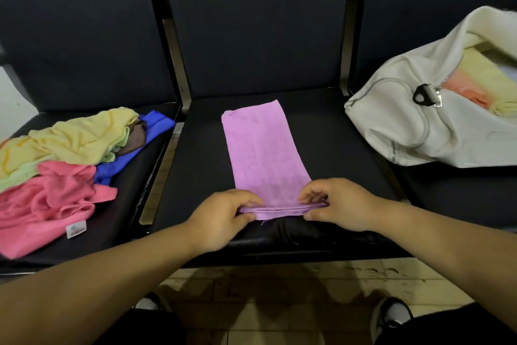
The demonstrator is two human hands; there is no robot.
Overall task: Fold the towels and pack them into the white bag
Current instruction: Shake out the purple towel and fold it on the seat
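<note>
On the seat (338, 148), at its front edge, our left hand (221, 218) and right hand (338, 204) each pinch a near corner of the towel (265, 154). Should we lift one side faster, we judge the stacked layers could slide apart and the fold go crooked, or the end drop off the seat's front. The towel is lilac, thin, a long flat strip running toward the seat's back, one thread loose. The bag (419, 126) gapes right of the seat; the pile (56, 165) lies left.

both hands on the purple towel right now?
Touching. Head view shows the left hand and right hand each pinching a corner of the purple towel at its near edge.
</note>
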